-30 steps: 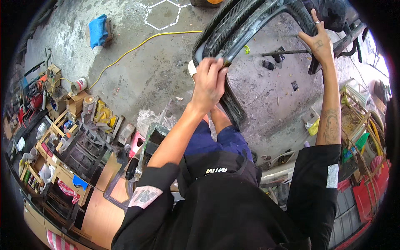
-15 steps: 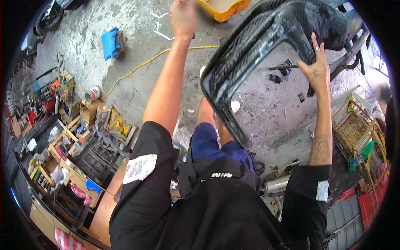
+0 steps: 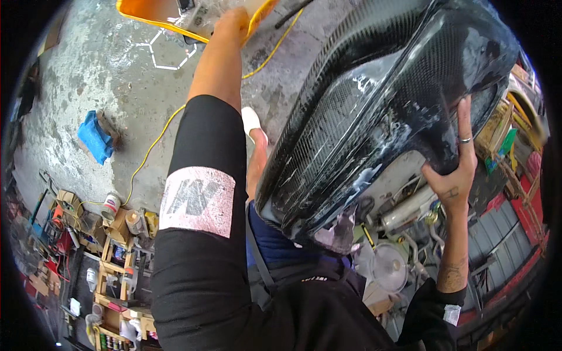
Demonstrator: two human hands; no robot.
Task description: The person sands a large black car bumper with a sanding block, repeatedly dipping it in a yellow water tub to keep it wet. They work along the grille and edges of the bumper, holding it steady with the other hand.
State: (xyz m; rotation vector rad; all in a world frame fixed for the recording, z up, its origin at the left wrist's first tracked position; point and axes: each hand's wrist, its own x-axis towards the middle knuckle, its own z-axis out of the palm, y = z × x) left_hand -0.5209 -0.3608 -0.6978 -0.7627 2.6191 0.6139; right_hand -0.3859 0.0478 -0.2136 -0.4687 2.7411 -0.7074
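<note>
My right hand (image 3: 453, 178) grips the edge of a large, glossy black carbon-fibre panel (image 3: 351, 123), thumb on the near side and a ringed finger stretched along it. Whitish wet smears mark the panel, which stands tilted before my legs. At the top, my left hand (image 3: 233, 23) reaches over an orange-yellow tub (image 3: 161, 23); its fingers are blurred and partly hidden, so whether they hold anything cannot be made out. Cloudy liquid and a small dark block (image 3: 185, 5) show inside the tub.
A yellow hose (image 3: 152, 153) crosses the wet concrete floor. Left of it lies a blue cloth-covered bundle (image 3: 95, 137). Tins, boxes and wooden racks (image 3: 114, 257) crowd the lower left. Metal pipes (image 3: 410, 207) and a round clear lid (image 3: 389, 268) lie at right, near a wooden frame (image 3: 524, 193).
My left hand has gone down to the tub. The panel now fills more of the view and has turned, its broad ribbed face showing. My right hand keeps its hold.
</note>
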